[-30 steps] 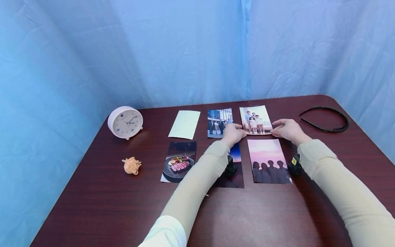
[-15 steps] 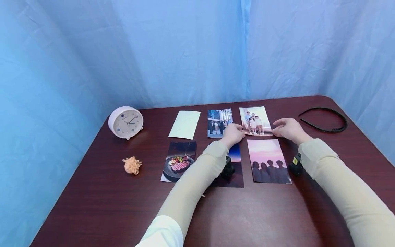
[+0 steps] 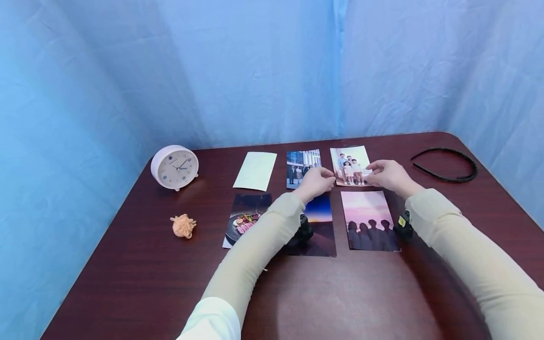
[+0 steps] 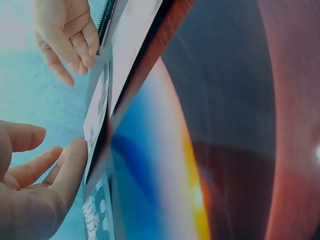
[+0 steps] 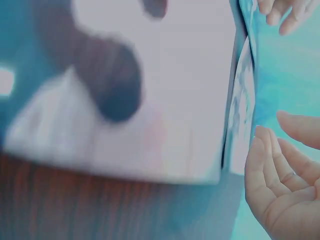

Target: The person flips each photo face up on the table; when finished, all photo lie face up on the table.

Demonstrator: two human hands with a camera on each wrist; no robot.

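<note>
A photo of a family [image 3: 347,160] lies in the back row on the table. At its lower left corner is my left hand [image 3: 315,184], thumb and fingers parted in the left wrist view, pinching nothing. My right hand [image 3: 388,175] hovers over the photo's lower right corner. The right wrist view shows its thumb apart from the fingers. Under my left forearm, partly covered, lies a sunset photo [image 3: 320,236]. A photo of silhouetted people [image 3: 367,212] is below the family one, and a photo of people by a building [image 3: 297,165] is to its left.
At the back left is a blank cream card [image 3: 256,171], with a steak photo [image 3: 244,215] in front of it, partly behind my sleeve. A white alarm clock [image 3: 175,167] and a peach yarn bundle [image 3: 183,226] stand farther left. A black headband [image 3: 450,165] lies at the right.
Both hands have let go of the family photo's lower edge. My left hand has drawn slightly left, and the right has shifted slightly left and up. The photo now lies flatter.
</note>
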